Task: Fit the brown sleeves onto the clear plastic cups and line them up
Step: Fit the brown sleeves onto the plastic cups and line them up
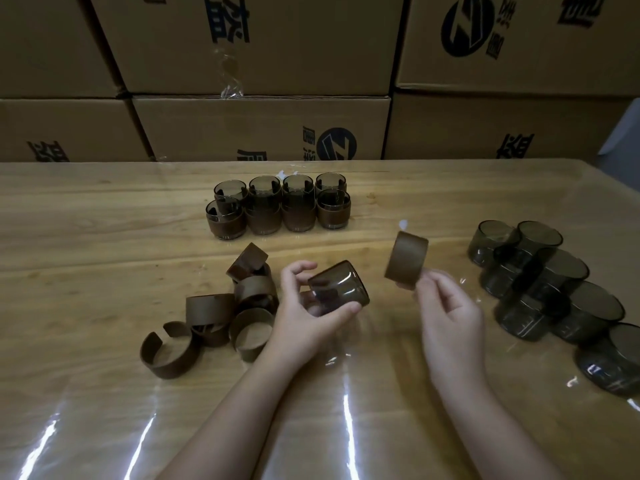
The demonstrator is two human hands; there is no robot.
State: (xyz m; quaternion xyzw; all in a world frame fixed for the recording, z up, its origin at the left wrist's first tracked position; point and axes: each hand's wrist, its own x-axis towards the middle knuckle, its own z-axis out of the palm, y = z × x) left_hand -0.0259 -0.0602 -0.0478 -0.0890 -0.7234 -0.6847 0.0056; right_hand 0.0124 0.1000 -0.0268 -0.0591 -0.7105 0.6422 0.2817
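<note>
My left hand (304, 306) grips a smoky clear cup (341, 285) tipped on its side above the table, its base pointing right. My right hand (446, 306) pinches a brown sleeve (407, 259) by its lower edge, held up just right of the cup and apart from it. A pile of several loose brown sleeves (221, 313) lies left of my left hand. Several sleeved cups (280, 206) stand in two rows at the middle back. Several bare cups (547, 282) stand clustered at the right.
The wooden table (104, 237) has a glossy clear film cover. Stacked cardboard boxes (259, 126) form a wall along the table's far edge. The bare cups reach toward the right edge of the view.
</note>
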